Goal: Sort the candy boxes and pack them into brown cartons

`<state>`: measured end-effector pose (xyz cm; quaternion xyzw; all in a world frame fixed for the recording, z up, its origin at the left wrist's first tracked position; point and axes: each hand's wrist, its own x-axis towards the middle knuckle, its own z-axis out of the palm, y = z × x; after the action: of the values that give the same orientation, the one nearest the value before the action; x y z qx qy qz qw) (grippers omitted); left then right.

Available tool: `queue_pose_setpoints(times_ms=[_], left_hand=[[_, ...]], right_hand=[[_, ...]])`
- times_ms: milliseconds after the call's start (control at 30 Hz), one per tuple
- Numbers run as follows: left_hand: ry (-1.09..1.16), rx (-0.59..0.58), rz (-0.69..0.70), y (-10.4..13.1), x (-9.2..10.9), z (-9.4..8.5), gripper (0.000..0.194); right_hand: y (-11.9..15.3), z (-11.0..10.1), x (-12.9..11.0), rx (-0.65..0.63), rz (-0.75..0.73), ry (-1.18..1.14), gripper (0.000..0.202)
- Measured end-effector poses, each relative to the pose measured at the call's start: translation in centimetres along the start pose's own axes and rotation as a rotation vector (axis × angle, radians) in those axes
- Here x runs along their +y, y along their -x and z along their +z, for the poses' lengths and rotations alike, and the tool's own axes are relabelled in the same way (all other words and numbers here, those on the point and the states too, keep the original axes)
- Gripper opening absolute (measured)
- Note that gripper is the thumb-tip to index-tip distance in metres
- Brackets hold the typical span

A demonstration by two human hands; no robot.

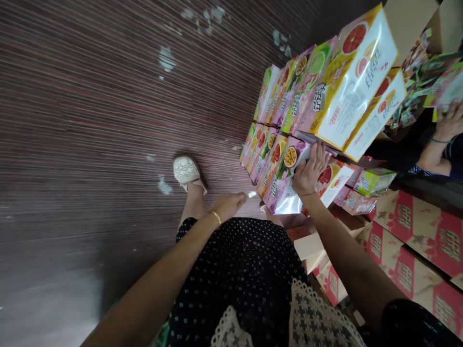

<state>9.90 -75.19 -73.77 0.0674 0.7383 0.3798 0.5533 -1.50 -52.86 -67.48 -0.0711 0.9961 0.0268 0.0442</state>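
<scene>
My left hand (228,206), with a gold bangle at the wrist, is closed in front of my skirt. A small white object (251,194) pokes out past its fingertips; its kind is not clear. My right hand (309,168) lies with extended fingers on the top of a purple passion fruit box (285,180). This box stands at the near end of a row of fruit-printed boxes (265,149). Just beyond the right fingertips, a large yellow-and-white grapefruit box (356,77) belongs to a second row.
Red-and-brown cartons (405,231) are stacked at the right, with an open carton flap (311,248) beside my right forearm. Another person's hand (450,120) is at the far right by a heap of small packets (408,101). The dark striped floor (90,120) has pale patches.
</scene>
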Motion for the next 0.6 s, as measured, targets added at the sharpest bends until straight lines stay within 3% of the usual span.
queue_pose_setpoints(times_ms=[33, 100, 167, 200, 267, 300, 367, 433, 500, 533, 600], left_hand=[[0.015, 0.068, -0.028, -0.8, -0.5, -1.4, 0.048], [0.045, 0.260, -0.089, -4.9, -0.3, -5.6, 0.057], [0.078, 0.314, -0.043, -10.3, 1.0, -9.0, 0.060], [0.079, 0.323, -0.015, -12.5, 1.6, -9.7, 0.056], [0.055, 0.258, 0.017, -14.2, 2.0, -8.6, 0.054], [0.030, 0.194, 0.017, -13.6, 1.6, -7.0, 0.053], [-0.033, 0.018, -0.016, -10.2, -0.3, -3.2, 0.052], [-0.052, -0.057, -0.041, -6.5, -2.7, -0.9, 0.047], [-0.027, -0.012, -0.082, -5.4, -4.3, -1.4, 0.047], [0.003, 0.058, -0.098, -6.2, -4.5, -2.7, 0.050], [0.081, 0.242, -0.107, -10.3, -3.9, -6.1, 0.059]], right_hand=[[0.0, 0.0, 0.0, 0.007, -0.004, 0.002, 0.066], [0.0, -0.1, -0.1, 0.037, -0.024, 0.012, 0.065], [0.0, -0.1, 0.0, 0.068, -0.049, 0.028, 0.065], [0.0, 0.0, 0.1, 0.080, -0.061, 0.037, 0.064], [0.0, 0.1, 0.2, 0.096, -0.080, 0.048, 0.064], [0.0, 0.1, 0.2, 0.099, -0.087, 0.047, 0.063], [0.1, 0.1, 0.2, 0.100, -0.097, 0.023, 0.062], [0.2, -0.1, 0.0, 0.085, -0.090, -0.012, 0.061], [0.3, -0.3, -0.1, 0.057, -0.071, -0.027, 0.062], [0.4, -0.5, -0.2, 0.048, -0.062, -0.023, 0.063], [0.4, -0.8, -0.4, 0.041, -0.063, -0.003, 0.064]])
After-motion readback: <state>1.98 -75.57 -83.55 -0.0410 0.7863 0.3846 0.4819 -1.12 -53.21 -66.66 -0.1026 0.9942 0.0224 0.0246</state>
